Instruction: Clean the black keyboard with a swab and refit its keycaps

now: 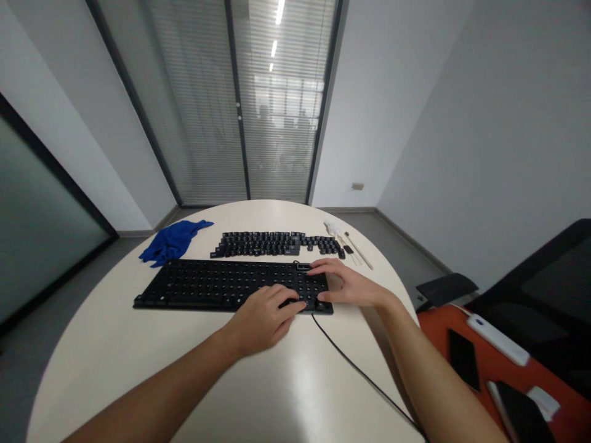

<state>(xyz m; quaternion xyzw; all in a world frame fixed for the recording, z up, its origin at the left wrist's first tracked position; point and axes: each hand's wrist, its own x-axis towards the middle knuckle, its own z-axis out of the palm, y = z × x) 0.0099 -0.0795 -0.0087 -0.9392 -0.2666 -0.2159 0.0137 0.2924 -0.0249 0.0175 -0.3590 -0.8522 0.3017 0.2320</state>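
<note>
Cream tabletop (286,394) carries everything, round and glossy. Nearest its front edge, the left hand (261,317) lies loosely curled, fingertips pressing the keyboard (221,286) at its right end and gripping nothing. Just beside it, the right hand (346,284) rests flat and open over that same end. A black cable (355,369) trails toward the table's right edge. Beyond the keyboard sit loose keycaps (272,243) in rows, a blue cloth (173,241) to their left, small tools (351,243) near the far right edge.
</note>
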